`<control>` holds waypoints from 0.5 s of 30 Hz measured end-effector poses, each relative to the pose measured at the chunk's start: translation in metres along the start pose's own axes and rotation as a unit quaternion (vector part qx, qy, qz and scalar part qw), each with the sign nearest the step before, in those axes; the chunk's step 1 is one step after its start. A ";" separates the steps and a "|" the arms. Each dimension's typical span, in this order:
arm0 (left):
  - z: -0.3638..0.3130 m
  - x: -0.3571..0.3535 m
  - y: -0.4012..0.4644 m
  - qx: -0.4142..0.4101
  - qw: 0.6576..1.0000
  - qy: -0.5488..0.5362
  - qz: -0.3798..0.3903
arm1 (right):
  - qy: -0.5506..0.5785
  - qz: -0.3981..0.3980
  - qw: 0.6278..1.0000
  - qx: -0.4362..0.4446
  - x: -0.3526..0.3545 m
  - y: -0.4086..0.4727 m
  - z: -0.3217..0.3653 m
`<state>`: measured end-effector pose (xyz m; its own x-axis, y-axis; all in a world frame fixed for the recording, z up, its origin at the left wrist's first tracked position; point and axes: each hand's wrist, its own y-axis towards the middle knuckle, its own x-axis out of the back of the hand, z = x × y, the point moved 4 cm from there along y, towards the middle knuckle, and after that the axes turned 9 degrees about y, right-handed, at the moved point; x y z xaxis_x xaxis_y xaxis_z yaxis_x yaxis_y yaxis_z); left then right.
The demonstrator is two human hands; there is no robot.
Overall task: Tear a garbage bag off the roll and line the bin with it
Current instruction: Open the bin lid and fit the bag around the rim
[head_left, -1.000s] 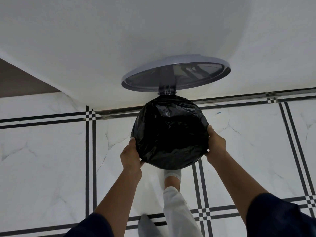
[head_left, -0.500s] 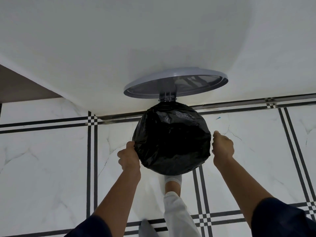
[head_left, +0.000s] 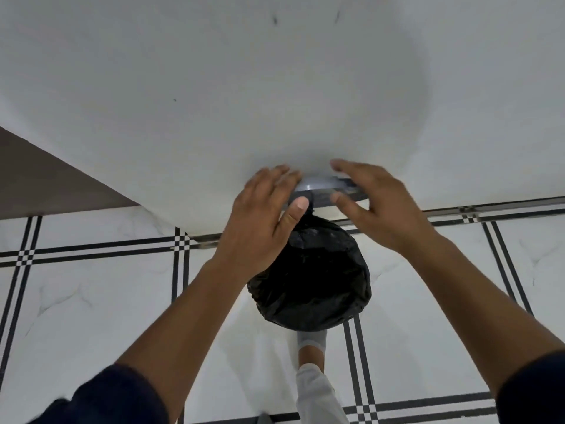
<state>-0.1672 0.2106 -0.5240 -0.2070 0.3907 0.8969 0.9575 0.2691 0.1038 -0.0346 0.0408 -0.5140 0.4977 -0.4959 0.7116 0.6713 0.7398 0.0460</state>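
Observation:
A round pedal bin stands on the floor against the white wall, its mouth covered by a black garbage bag stretched over the rim. Its grey lid stands raised behind the bag, mostly hidden by my hands. My left hand hovers above the bag's far left edge, fingers spread, thumb near the lid hinge. My right hand is open in front of the lid's right half, holding nothing. The bin's body is hidden under the bag. No bag roll is visible.
White marble floor tiles with black double stripes surround the bin. A white wall rises behind it, with a brown surface at the left. My foot in a grey sock rests just below the bin.
Both hands have let go of the bag's sides and risen toward the lid, fingers now spread. The view has shifted, so the bin sits lower and the lid is mostly covered.

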 end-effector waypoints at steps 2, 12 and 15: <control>0.001 -0.001 0.005 -0.035 0.997 0.034 0.053 | -0.068 0.080 0.994 0.008 -0.004 0.003 0.007; 0.006 -0.076 -0.101 -0.101 0.960 0.191 0.180 | -0.203 0.191 0.960 -0.016 -0.065 -0.098 -0.008; 0.003 -0.103 -0.140 -0.084 0.956 0.192 0.207 | -0.200 0.227 0.951 -0.063 -0.095 -0.132 -0.023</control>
<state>-0.2807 0.1352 -0.6321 0.2553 0.0730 0.9641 0.9666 0.0029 -0.2562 -0.1582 -0.0200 -0.6040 0.5202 0.0919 0.8491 0.5109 0.7632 -0.3956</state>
